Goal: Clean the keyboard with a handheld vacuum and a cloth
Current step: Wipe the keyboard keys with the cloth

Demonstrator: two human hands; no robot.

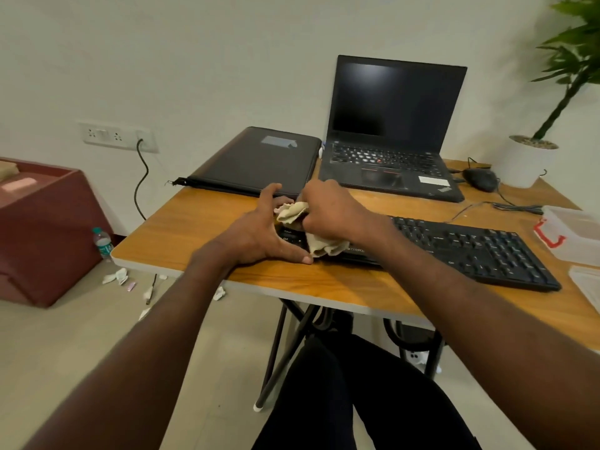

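A black keyboard [454, 251] lies on a wooden table [201, 222], just in front of an open laptop [389, 141], its long axis running left to right and slanting toward the near right corner. At the keyboard's left end, the right hand [331, 209] grips a bunched beige cloth [319, 243] pressed on the keys, while the left hand [259, 232], fingers spread, braces that end. Wiping would likely go best in short strokes along the key rows, with the left hand steadying the keyboard.

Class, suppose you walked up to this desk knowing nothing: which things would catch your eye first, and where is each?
First, the two hands at the middle of the wooden table: the right hand grips a beige cloth on the left end of the black keyboard, and the left hand braces that end. Behind them stands an open laptop with a dark screen, a closed black sleeve to its left.
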